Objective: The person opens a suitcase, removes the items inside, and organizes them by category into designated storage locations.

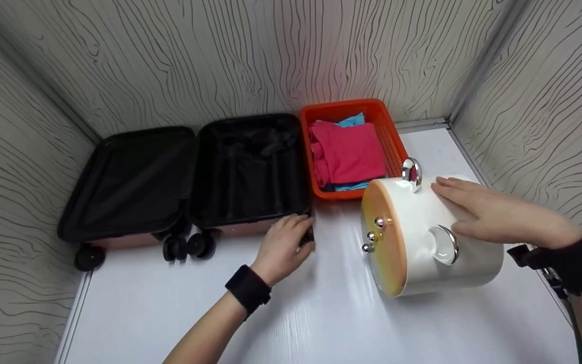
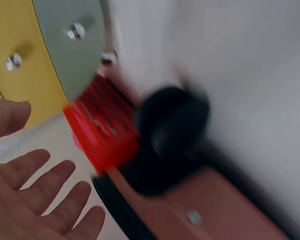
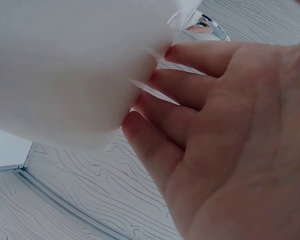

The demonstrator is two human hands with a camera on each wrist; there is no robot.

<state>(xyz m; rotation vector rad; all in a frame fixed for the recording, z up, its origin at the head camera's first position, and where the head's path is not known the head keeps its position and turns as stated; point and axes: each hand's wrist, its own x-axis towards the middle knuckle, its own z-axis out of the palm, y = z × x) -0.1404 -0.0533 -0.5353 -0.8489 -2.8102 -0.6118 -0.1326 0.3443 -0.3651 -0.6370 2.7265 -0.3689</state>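
A glossy white rounded case (image 1: 473,258) stands on the right of the table, with a yellow, green and orange front, round silver knobs and silver handles. My right hand (image 1: 498,212) lies along it with fingers extended; in the right wrist view the fingertips (image 3: 135,125) touch its white surface. My left hand (image 1: 283,247) is by the front right corner of a pink suitcase (image 1: 240,230), which lies spread with its black lining upward. In the left wrist view the left fingers (image 2: 55,180) are spread and hold nothing, beside a blurred black wheel (image 2: 172,120).
An orange-red basket (image 1: 394,144) with folded pink and blue cloths (image 1: 349,151) stands at the back, between suitcase and case. The suitcase's other half (image 1: 129,182) lies at left. Wood-patterned walls (image 1: 250,55) enclose the white table (image 1: 321,323).
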